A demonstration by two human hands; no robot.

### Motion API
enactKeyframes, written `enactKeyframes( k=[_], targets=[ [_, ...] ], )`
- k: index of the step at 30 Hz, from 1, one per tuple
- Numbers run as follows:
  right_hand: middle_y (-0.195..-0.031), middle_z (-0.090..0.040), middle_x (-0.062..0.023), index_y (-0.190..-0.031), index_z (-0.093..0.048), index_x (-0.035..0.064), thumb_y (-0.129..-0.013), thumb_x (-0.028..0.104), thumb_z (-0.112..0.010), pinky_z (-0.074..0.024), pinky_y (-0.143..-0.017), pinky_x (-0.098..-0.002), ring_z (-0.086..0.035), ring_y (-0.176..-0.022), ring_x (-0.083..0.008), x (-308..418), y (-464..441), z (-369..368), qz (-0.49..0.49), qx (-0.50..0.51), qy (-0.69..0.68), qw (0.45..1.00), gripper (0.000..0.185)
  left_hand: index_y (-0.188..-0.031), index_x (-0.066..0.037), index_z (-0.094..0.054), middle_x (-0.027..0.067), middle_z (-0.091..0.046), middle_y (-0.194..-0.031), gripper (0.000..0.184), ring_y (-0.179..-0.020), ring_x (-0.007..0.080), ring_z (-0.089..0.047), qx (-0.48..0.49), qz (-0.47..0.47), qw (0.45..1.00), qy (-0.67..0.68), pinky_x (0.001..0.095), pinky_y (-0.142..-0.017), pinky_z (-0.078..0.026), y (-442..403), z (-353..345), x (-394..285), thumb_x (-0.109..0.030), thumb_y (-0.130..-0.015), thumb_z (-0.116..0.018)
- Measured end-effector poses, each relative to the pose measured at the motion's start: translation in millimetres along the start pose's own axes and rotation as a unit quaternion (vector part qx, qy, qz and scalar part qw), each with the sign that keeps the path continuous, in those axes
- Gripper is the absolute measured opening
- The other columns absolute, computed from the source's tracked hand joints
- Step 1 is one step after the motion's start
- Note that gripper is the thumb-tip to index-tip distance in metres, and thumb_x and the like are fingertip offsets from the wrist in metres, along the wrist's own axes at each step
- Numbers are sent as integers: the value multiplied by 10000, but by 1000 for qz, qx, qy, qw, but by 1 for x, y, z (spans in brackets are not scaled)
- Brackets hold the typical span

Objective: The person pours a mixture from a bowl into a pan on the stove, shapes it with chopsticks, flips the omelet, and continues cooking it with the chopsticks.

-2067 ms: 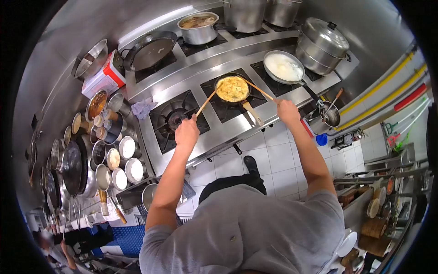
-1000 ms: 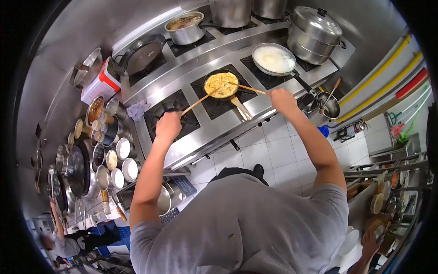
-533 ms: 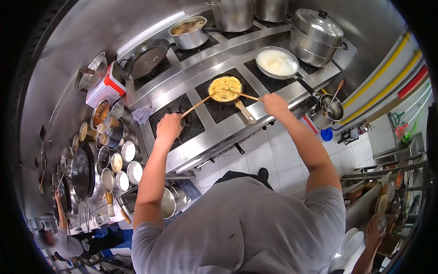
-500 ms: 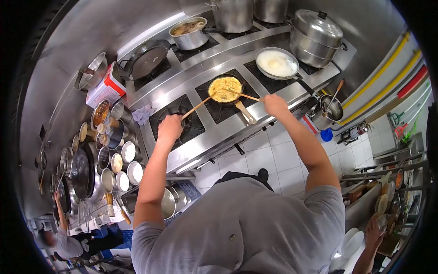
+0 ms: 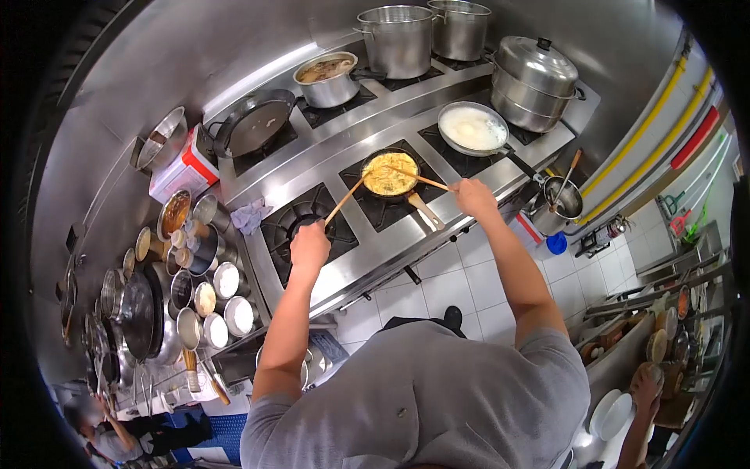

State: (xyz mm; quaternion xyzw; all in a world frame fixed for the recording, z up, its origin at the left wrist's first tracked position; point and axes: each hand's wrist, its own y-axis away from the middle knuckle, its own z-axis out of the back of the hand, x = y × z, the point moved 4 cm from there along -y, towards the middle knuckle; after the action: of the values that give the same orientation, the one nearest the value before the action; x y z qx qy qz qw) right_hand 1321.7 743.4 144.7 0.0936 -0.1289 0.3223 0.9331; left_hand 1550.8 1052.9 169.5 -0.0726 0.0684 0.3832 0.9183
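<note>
A small black pan (image 5: 382, 195) with yellow egg-like food (image 5: 390, 173) sits on a front burner, its pale handle (image 5: 425, 211) pointing toward me. My left hand (image 5: 310, 245) is closed on a wooden stick (image 5: 342, 202) whose tip reaches the food from the left. From the right, another wooden stick (image 5: 428, 181) reaches in, gripped by my right hand (image 5: 473, 197). Neither hand touches the pan handle. On the burner to the right rests a larger pan (image 5: 473, 128) of whitish, foamy liquid.
Behind stand a wide black pan (image 5: 255, 125), a pot of brown food (image 5: 328, 80) and a lidded steamer (image 5: 534, 82). Left are a cloth (image 5: 250, 216) and several metal containers (image 5: 239, 315). Another person (image 5: 117, 438) is at lower left; a different person's forearm (image 5: 639, 422) shows at lower right.
The view has shifted, so the stove sits lower in the picture. My left hand has moved right, nearer the pan. Both sticks remain held in the food.
</note>
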Motion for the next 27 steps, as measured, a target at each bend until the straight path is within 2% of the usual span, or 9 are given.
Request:
enactKeyframes(
  k=[4,6,8,11,17,18,21,23,27],
  targets=[
    [-1091,-692,-175,-1175,-709,239,-904,134,-522,-534,-882,-461,-664,-1027,-368,20,22,-29,10,16,3,1000,345,-1010,-53,-678,239,-688,-874,209,-849,429,-686,-9,-48,998,-29,520,-737,-564,-19,-18,-19,-113,-907,-507],
    [-1066,-699,-176,-1178,-708,210,-883,107,-529,-540,-872,-451,-673,-1010,-362,27,20,-13,2,8,19,1000,359,-1008,-53,-686,240,-690,-888,215,-856,428,-687,-1,-17,1000,-23,505,-742,-567,-26,-26,-2,-118,-910,-506],
    [-1059,-699,-178,-1132,-722,197,-891,108,-526,-542,-867,-452,-673,-1011,-359,33,29,4,13,-13,24,1000,323,-1009,-55,-689,243,-691,-903,216,-864,426,-687,-12,-27,999,-16,503,-751,-567,-30,-24,3,-118,-910,-507],
    [-1025,-701,-185,-1039,-731,133,-894,125,-532,-542,-861,-468,-675,-998,-371,24,25,-33,68,11,24,997,246,-1027,-68,-693,245,-693,-923,224,-879,425,-688,5,-37,999,-17,502,-764,-566,-30,-29,7,-115,-907,-510],
    [-1021,-692,-216,-994,-717,46,-884,138,-549,-547,-839,-486,-679,-973,-397,6,35,38,56,-24,81,995,221,-1114,-87,-676,255,-687,-894,284,-864,426,-688,-7,-44,999,-10,514,-745,-564,1,26,-18,-100,-887,-507],
    [-1026,-690,-223,-986,-713,31,-883,133,-547,-551,-835,-485,-681,-968,-400,-4,32,31,41,-40,93,994,221,-1095,-82,-678,263,-683,-878,271,-856,430,-687,-36,-91,995,28,518,-737,-563,1,20,-26,-103,-885,-508],
    [-1033,-690,-229,-993,-709,17,-883,121,-539,-556,-828,-484,-682,-974,-398,0,11,15,38,-49,103,993,227,-1029,-60,-688,251,-689,-894,229,-852,425,-690,44,-117,992,-1,509,-751,-564,-7,-9,-56,-116,-887,-516],
    [-1041,-688,-232,-996,-709,18,-885,116,-535,-557,-828,-480,-682,-981,-393,20,24,50,26,-46,105,993,229,-973,-48,-704,241,-696,-940,216,-872,423,-692,57,-113,992,-7,503,-777,-562,-12,-26,-53,-127,-892,-520],
    [-1051,-689,-229,-997,-713,22,-883,116,-537,-561,-829,-465,-684,-991,-380,34,48,54,58,-30,138,988,229,-1047,-84,-718,257,-690,-953,263,-898,426,-685,54,-99,993,17,509,-788,-557,-14,-22,-26,-111,-886,-512]
  ],
)
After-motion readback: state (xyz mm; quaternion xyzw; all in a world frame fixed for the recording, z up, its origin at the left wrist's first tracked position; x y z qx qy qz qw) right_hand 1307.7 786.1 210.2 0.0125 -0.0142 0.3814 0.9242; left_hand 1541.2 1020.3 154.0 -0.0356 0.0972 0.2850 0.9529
